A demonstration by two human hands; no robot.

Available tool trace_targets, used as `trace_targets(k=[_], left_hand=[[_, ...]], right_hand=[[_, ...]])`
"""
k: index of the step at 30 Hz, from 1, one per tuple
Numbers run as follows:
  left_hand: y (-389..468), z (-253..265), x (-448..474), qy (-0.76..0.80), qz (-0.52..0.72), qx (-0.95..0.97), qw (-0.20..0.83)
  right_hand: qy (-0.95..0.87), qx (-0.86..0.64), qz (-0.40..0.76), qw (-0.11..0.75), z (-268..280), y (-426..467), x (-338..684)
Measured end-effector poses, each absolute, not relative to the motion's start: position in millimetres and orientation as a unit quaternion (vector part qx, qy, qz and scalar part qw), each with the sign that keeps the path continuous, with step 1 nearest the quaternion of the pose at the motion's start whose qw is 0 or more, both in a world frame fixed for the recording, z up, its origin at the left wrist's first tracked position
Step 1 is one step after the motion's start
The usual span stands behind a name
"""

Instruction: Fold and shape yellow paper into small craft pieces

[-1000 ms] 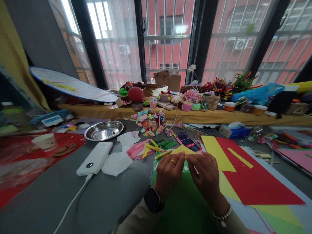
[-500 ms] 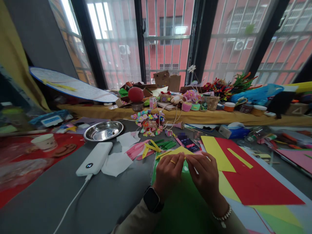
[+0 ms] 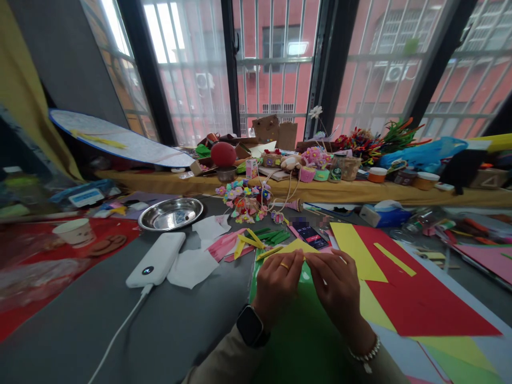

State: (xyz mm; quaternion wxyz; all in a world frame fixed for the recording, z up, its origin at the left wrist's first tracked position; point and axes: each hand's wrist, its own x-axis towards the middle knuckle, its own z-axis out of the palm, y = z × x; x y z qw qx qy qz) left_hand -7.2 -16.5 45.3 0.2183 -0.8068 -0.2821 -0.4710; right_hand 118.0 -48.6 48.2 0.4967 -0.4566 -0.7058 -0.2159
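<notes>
My left hand (image 3: 279, 276) and my right hand (image 3: 335, 276) meet over a green sheet (image 3: 298, 330). Their fingers are pinched together on a yellow piece of paper (image 3: 296, 246), whose near edge is hidden behind the fingertips. Just beyond the left hand lie yellow paper strips (image 3: 251, 239), green strips (image 3: 272, 235) and pink strips (image 3: 224, 245). A phone (image 3: 311, 236) with a lit screen rests past the right fingertips. White paper pieces (image 3: 193, 268) lie further left.
To the right are a red sheet (image 3: 430, 304), a yellow sheet (image 3: 356, 250) and a loose yellow strip (image 3: 394, 259). On the left sit a power bank (image 3: 157, 258) with a cable, a metal plate (image 3: 171, 214) and a paper cup (image 3: 74, 233). Crafts crowd the window ledge (image 3: 176, 184).
The view has shifted very slightly. Both hands keep the same pinched pose on the yellow paper, with no other visible change.
</notes>
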Motion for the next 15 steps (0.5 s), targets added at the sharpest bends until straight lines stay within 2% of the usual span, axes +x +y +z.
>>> trace_targets(k=[11, 15], left_hand=[[-16.7, 46.0, -7.5, -0.29, -0.465, -0.808, 0.217], [-12.7, 42.4, -10.8, -0.309, -0.421, -0.829, 0.201]], right_hand=[[-0.706, -0.467, -0.207, 0.491, 47.5, -47.9, 117.9], [-0.72, -0.481, -0.186, 0.464, 45.1, -41.4, 117.8]])
